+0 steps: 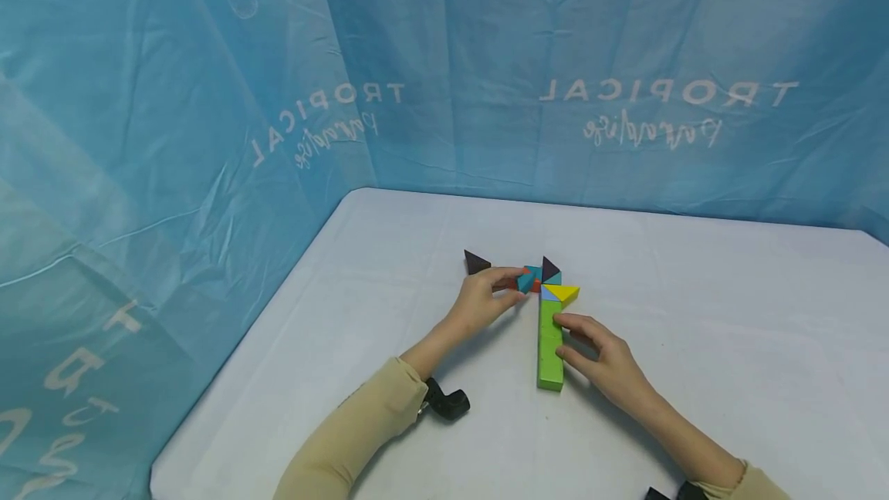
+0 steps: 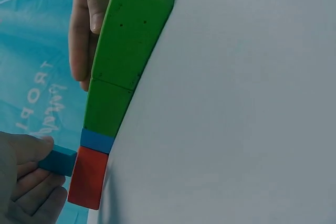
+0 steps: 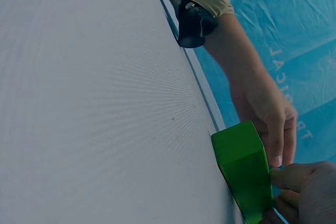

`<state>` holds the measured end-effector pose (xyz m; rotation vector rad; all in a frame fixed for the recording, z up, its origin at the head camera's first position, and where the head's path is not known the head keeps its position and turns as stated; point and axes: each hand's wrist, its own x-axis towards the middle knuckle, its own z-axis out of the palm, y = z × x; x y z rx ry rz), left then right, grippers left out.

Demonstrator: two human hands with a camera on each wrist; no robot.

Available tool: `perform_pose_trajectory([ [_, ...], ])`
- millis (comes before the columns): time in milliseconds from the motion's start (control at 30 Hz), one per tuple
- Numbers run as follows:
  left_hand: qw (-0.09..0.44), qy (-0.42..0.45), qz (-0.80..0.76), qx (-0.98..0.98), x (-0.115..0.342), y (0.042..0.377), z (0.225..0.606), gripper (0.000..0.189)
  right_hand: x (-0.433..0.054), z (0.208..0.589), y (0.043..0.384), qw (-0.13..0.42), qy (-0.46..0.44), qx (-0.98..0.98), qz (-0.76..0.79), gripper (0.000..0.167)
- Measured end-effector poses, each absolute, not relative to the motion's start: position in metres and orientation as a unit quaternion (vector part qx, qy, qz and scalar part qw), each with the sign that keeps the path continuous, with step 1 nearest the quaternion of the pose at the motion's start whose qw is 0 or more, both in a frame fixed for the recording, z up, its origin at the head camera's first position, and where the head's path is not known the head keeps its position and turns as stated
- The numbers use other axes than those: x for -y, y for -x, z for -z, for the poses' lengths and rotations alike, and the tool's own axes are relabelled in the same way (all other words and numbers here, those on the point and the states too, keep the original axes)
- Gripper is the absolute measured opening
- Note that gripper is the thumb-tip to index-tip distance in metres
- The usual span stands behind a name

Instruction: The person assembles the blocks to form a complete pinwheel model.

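My left hand [image 1: 479,303] pinches a small teal block [image 1: 525,282], triangular in the head view, between thumb and fingers. It holds it against a red block [image 2: 88,178] in the left wrist view. A row of green blocks [image 1: 551,346] lies lengthwise on the table. My right hand [image 1: 606,365] touches the row's right side with its thumb and a fingertip, the fingers only loosely bent. At the row's far end are a blue piece [image 2: 97,140], a yellow triangular block [image 1: 566,295] and a dark triangular block [image 1: 550,269]. The left fingers partly hide the red pieces.
Another dark triangular block [image 1: 476,261] sits just beyond my left hand. The white table [image 1: 729,330] runs back to a blue printed curtain [image 1: 486,145], which also hangs along the left side. A black wrist device [image 1: 447,401] is strapped at my left sleeve.
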<state>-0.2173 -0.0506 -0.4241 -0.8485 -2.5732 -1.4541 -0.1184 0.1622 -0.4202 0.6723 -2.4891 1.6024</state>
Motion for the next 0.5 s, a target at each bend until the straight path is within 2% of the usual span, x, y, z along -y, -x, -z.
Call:
perform_pose_trajectory([
  [300,0.021,0.277,0.447,0.850,0.053,0.213,0.440,0.039,-0.162,0.417,0.117,0.050,-0.217,0.822,-0.524,0.041],
  [500,0.036,0.284,0.432,0.855,0.054,0.212,0.447,0.040,-0.162,0.417,0.117,0.051,-0.218,0.821,-0.525,0.041],
])
